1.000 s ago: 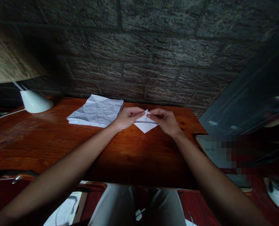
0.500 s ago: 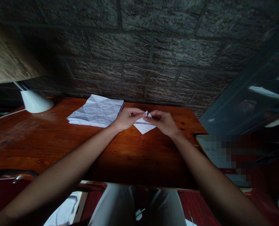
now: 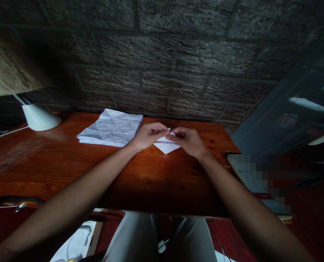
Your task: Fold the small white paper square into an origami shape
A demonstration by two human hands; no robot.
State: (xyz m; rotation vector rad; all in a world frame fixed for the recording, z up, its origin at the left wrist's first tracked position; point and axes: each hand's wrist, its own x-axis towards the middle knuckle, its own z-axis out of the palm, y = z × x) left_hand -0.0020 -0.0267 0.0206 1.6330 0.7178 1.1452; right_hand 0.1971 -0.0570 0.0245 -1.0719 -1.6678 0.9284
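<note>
Small folded paper (image 3: pixel 166 147) pinched between two hands over the wooden table (image 3: pixel 151 182)

The folded white paper shows a downward-pointing corner toward the person and dark lines across its middle; whether it rests on the wood or sits just above it, I cannot tell. The left hand (image 3: pixel 146 138) grips its left side between thumb and fingers, the right hand (image 3: pixel 192 142) grips its right side the same way, both grips narrow and near the top tip. Just beside the left hand lies a stack of creased paper (image 3: pixel 111 125), several sheets thick. Farther left stands a lamp, its white base (image 3: pixel 40 117) on the table under a brownish shade (image 3: pixel 10 65). Behind the table rises a dark block wall (image 3: pixel 151 54); below its near edge are light trousers (image 3: pixel 136 238)
</note>
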